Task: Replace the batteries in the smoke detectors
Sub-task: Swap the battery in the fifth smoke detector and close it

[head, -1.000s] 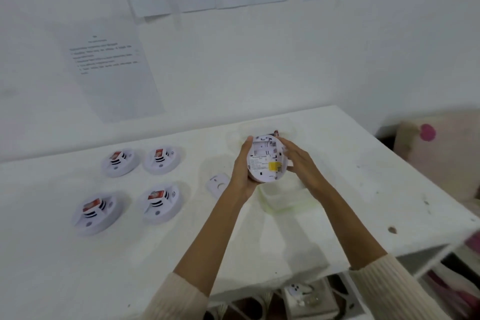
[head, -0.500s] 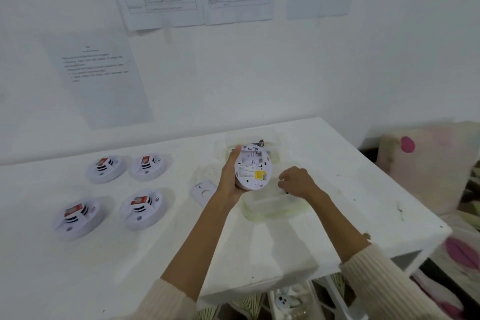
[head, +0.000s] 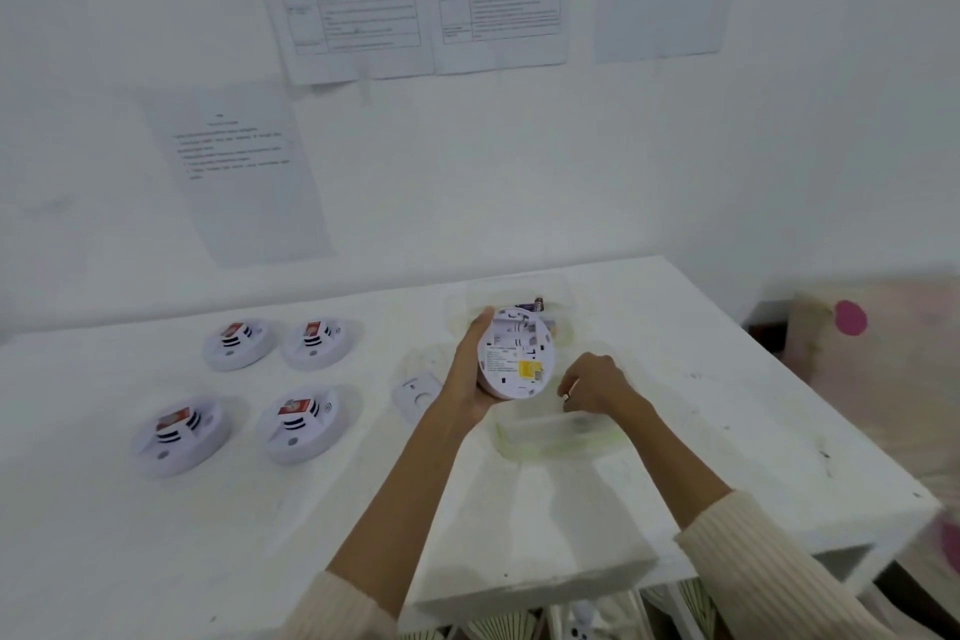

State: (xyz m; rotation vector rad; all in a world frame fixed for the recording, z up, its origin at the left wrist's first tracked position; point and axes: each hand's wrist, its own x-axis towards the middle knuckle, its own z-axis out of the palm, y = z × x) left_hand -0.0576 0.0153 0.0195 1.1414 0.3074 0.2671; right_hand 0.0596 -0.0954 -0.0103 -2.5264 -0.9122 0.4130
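Left grip (head: 464, 379) wraps thumb and fingers round the rim of the smoke detector (head: 511, 361), holding it above the middle of the desk (head: 727, 411) with its back to the camera. Right grip (head: 597, 385) is curled over a near clear tub (head: 545, 442); whether it pinches anything I cannot tell. Probably light, stiff, smooth plastic, the detector is best held by the rim, clear of the moulded recesses. It is a white disc with a printed label and a yellow sticker.
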